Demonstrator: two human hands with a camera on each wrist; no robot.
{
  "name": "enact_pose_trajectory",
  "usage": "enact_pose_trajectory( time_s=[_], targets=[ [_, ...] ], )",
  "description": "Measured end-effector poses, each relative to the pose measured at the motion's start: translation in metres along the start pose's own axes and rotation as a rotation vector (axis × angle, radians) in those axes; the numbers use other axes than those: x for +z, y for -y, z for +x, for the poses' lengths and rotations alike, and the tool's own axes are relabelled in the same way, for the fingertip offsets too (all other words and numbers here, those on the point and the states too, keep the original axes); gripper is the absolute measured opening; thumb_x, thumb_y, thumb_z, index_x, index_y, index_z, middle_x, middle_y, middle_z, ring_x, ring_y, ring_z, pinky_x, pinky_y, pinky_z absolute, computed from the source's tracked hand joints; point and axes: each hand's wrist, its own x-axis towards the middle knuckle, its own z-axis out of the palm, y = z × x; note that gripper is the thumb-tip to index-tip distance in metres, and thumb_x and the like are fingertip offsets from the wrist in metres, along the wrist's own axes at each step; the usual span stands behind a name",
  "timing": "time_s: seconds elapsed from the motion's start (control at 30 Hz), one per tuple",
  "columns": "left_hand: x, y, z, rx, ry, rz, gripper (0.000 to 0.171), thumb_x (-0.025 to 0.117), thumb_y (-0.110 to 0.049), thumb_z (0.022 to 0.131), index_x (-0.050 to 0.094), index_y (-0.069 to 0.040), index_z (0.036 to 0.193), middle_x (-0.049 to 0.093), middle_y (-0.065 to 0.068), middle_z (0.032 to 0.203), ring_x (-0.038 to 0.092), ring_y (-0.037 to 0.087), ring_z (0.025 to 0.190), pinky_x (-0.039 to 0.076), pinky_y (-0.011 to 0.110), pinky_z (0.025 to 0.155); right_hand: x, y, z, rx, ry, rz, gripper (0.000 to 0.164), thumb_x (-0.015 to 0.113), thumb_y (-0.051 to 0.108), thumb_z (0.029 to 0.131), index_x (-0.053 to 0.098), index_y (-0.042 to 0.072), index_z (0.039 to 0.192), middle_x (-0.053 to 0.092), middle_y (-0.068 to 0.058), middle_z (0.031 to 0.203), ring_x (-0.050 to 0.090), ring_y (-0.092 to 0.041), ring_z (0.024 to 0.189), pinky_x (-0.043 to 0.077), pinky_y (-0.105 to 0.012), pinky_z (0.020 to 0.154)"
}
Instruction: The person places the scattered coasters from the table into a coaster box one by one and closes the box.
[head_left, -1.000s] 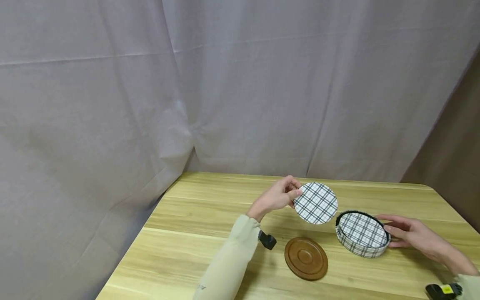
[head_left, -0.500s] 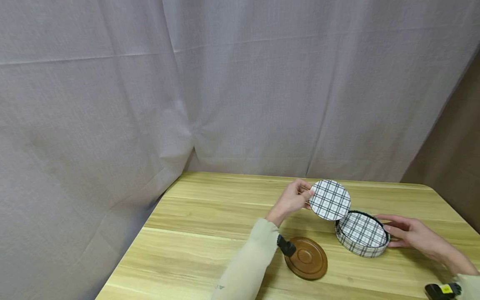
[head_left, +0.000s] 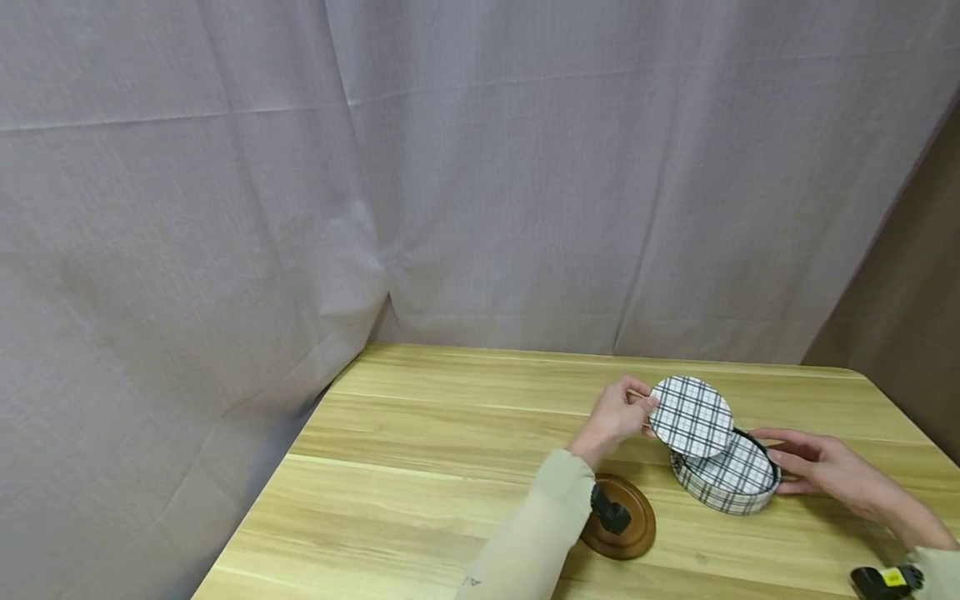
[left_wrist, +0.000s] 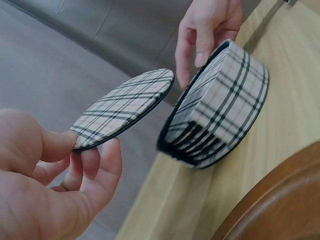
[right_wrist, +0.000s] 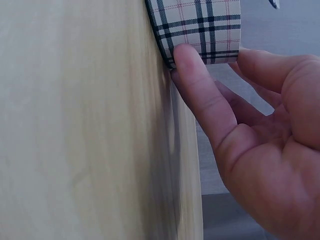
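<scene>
Between thumb and fingers my left hand (head_left: pixel 617 417) pinches the edge of a round black-and-white plaid coaster (head_left: pixel 692 417), tilted and partly overlapping the holder in the head view. A round plaid coaster holder (head_left: pixel 723 498) stands on the table with a matching coaster (head_left: pixel 742 462) on top inside it. Through a gap in its side (left_wrist: pixel 200 137), several dark coaster edges show stacked. My right hand (head_left: pixel 832 471) holds the holder's right side, one finger along the plaid wall (right_wrist: pixel 200 30) and the thumb at the rim.
A brown round wooden lid-like disc (head_left: pixel 637 533) lies on the table in front, partly covered by the left wrist's black camera (head_left: pixel 613 515). The light wooden table (head_left: pixel 420 467) ends at a grey curtain (head_left: pixel 495 208) behind and to the left.
My left hand has carried the coaster rightward from beside the holder to over its left edge. The right hand and the holder stay where they were.
</scene>
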Motion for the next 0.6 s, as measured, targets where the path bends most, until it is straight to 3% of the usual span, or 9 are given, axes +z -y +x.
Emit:
enact_pose_trajectory(
  time_s=[0.23, 0.37, 0.6],
  targets=[
    [0.019, 0.011, -0.002, -0.05, -0.016, -0.065, 0.007, 0.06, -0.002, 0.095, 0.057, -0.008, 0.095, 0.056, 0.004, 0.073, 0.051, 0.015, 0.053, 0.058, 0.053, 0.073, 0.0, -0.001, 0.0, 0.012, -0.019, -0.028, 0.043, 0.042, 0.005, 0.104, 0.054, 0.03, 0.137, 0.061, 0.028, 0.121, 0.067, -0.006, 0.103, 0.059, -0.038, 0.08],
    [0.026, 0.018, -0.003, -0.075, -0.019, -0.087, 0.008, 0.059, 0.001, 0.094, 0.057, -0.006, 0.094, 0.057, 0.005, 0.074, 0.051, 0.014, 0.055, 0.06, 0.043, 0.064, -0.001, -0.001, 0.0, 0.025, -0.025, -0.053, 0.042, 0.043, 0.007, 0.104, 0.053, 0.03, 0.138, 0.059, 0.029, 0.12, 0.066, -0.005, 0.103, 0.059, -0.039, 0.081],
    [0.035, 0.024, -0.006, -0.1, 0.013, -0.161, 0.007, 0.059, 0.003, 0.094, 0.059, -0.004, 0.096, 0.056, 0.008, 0.078, 0.05, 0.015, 0.057, 0.058, 0.029, 0.056, -0.001, -0.001, 0.0, 0.056, -0.027, -0.049, 0.043, 0.044, 0.008, 0.105, 0.055, 0.043, 0.128, 0.06, 0.028, 0.116, 0.067, -0.006, 0.101, 0.059, -0.038, 0.081]
  ],
)
